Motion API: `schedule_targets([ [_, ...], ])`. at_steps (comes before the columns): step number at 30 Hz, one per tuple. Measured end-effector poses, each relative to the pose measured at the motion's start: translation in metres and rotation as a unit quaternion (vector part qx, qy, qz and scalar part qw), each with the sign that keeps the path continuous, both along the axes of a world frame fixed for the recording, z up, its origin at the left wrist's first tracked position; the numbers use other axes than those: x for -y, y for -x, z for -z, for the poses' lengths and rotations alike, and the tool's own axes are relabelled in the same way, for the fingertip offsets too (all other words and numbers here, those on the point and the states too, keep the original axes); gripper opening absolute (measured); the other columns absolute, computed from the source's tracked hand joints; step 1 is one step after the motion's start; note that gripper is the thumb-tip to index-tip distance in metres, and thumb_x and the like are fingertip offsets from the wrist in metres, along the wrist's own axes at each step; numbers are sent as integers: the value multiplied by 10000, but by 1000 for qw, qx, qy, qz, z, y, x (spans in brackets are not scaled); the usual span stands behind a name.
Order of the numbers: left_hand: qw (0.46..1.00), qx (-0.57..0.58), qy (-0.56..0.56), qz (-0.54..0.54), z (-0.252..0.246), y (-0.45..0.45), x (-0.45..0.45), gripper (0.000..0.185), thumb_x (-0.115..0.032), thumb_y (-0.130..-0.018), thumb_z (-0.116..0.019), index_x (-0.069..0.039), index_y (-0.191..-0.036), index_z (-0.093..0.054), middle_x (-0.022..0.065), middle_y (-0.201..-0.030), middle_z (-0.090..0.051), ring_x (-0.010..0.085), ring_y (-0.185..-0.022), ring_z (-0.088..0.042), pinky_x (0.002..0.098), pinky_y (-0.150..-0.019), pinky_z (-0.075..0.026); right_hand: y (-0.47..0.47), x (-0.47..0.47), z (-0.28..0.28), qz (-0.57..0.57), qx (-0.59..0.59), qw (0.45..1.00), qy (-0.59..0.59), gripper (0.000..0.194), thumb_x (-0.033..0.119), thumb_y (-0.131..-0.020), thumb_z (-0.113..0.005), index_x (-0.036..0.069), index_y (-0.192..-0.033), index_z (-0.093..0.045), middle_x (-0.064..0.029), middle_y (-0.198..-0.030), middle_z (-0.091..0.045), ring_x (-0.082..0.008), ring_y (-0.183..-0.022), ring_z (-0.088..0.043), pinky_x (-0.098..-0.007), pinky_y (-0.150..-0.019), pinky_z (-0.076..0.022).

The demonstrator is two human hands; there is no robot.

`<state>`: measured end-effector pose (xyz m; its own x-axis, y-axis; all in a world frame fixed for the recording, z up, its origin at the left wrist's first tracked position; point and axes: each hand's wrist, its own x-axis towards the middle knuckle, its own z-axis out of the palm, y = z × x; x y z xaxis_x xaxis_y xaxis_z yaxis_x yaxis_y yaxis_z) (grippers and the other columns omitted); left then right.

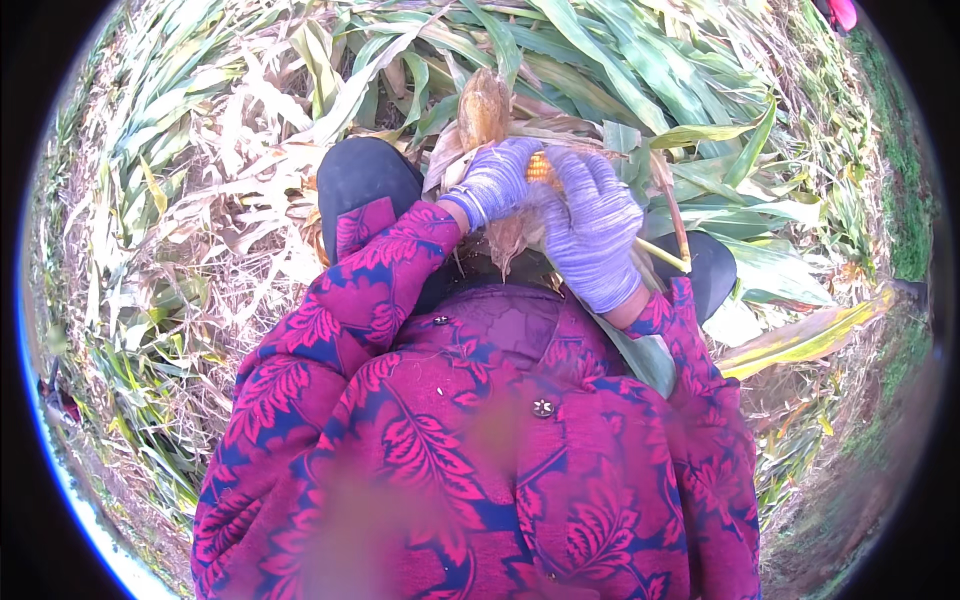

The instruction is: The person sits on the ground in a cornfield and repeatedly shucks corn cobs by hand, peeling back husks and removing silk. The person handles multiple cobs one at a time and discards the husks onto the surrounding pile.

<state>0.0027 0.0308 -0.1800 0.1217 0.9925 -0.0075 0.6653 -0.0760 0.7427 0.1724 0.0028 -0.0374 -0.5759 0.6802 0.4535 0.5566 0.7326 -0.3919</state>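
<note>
Both hands wear pale purple knitted gloves and meet in front of my knees. Between them an ear of corn [540, 169] shows a short stretch of yellow kernels; the gloves hide most of it. My left hand [496, 178] closes around its left part, while my right hand [591, 214] grips from the right with curled fingers. Dry, pale husk [510, 244] hangs below the left hand. Just beyond that hand, a brownish ear in its husk [484, 109] points away from me. A pale green stalk [663, 255] passes under the right hand towards my right knee.
Cut green corn leaves [630, 67] lie heaped ahead and to the right. Dry leaves and straw [232, 195] cover the ground at left. My dark-clad knees [367, 176] flank the work. A yellowing leaf [810, 337] sticks out at right. Something pink [841, 13] shows at the upper right rim.
</note>
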Motion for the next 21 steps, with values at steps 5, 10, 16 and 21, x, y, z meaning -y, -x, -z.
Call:
schedule_targets([
  [5,988,-108,17,-105,-41,-3,23,772,-421,-700,-846,-82,-1349,-601,210,-1234,-661,392,-1193,-606,487,-1074,-444,-15,-71,61,66,30,992,99,428,352,-847,-797,33,-1120,-714,-202,-945,-715,-382,-849,-709,-464,-800,-561],
  [10,977,-92,61,-183,-12,9,31,799,-352,-699,-863,-56,-1383,-578,241,-1290,-643,404,-1216,-611,469,-1059,-479,0,-76,70,62,19,977,202,387,363,-875,-780,14,-1040,-740,-220,-857,-726,-379,-802,-723,-465,-773,-566],
  [16,967,-29,114,-225,-9,16,43,561,-97,-823,-727,-11,-1362,-595,258,-1226,-692,388,-1158,-669,437,-999,-528,-4,-95,96,167,-167,832,502,330,282,-925,-732,-41,-989,-738,-164,-817,-724,-215,-650,-723,-331,-448,-573],
  [21,948,72,61,-304,17,19,47,545,11,-810,-688,0,-1348,-607,244,-1246,-692,360,-1169,-677,401,-1001,-526,26,-99,126,226,-132,915,308,486,376,-854,-828,-27,-1108,-730,-172,-988,-738,-263,-881,-721,-375,-808,-580],
])
